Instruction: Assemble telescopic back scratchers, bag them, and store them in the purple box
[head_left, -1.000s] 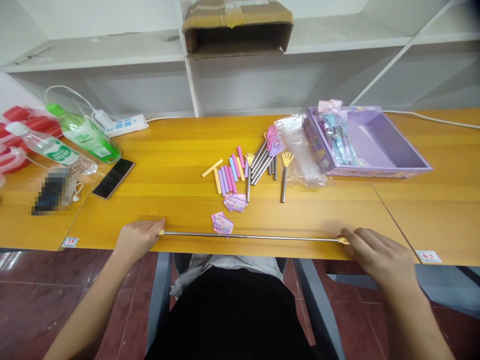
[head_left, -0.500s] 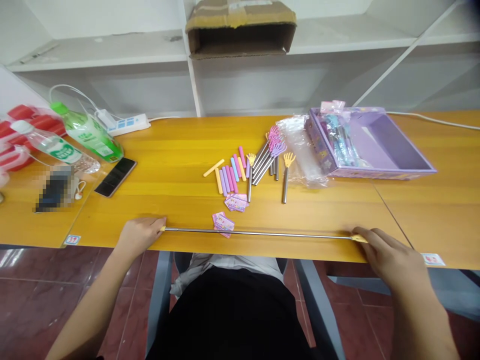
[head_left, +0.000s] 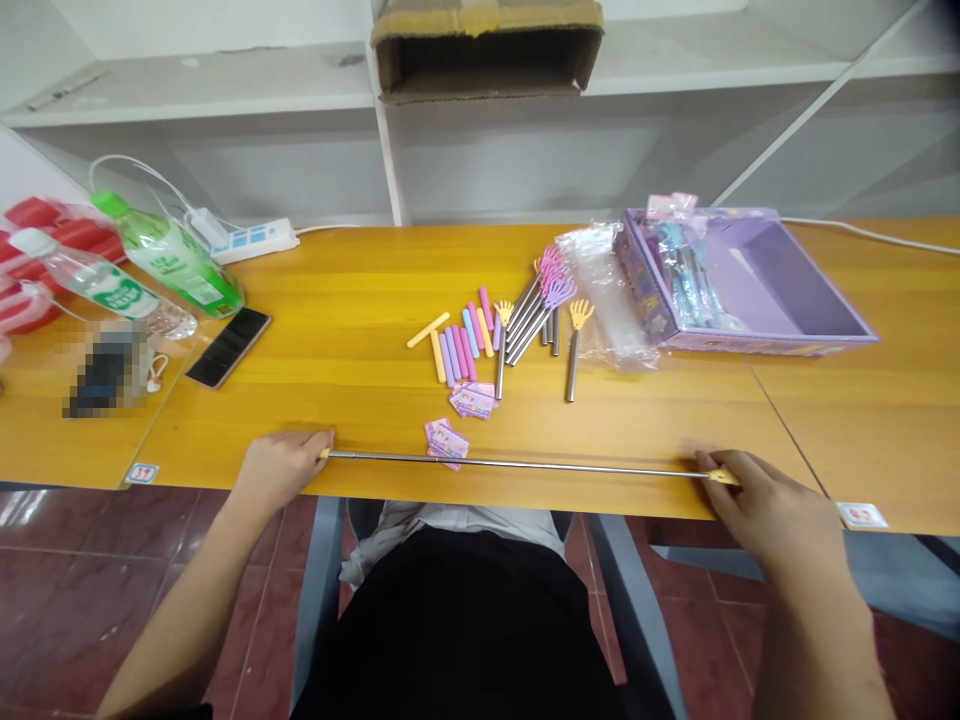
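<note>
Stretched out across the table's front is a telescopic back scratcher point(head_left: 525, 465), a thin metal rod with yellow ends. My left hand point(head_left: 283, 468) is closed around its yellow handle end, which is mostly hidden. At the other end my right hand point(head_left: 772, 505) grips by the yellow claw, fingers curled. Beneath the rod's left part lie small purple printed cards point(head_left: 448, 440), with more cards point(head_left: 472, 400) behind them. Collapsed back scratchers point(head_left: 534, 325) with pink, purple and yellow claws are heaped further back. Beside them lie several coloured handle tubes point(head_left: 459, 352).
A purple box point(head_left: 772, 345) holding bagged pieces stands at the right, with clear plastic bags point(head_left: 611, 300) beside it. At the left are a phone point(head_left: 229, 348), a green bottle point(head_left: 176, 255), a clear bottle point(head_left: 112, 285) and a power strip point(head_left: 259, 240). A cardboard box point(head_left: 487, 85) sits on the shelf.
My right hand has shifted slightly and its fingers have changed position around the claw end. The rod stays extended between both hands. The camera view has tilted a little.
</note>
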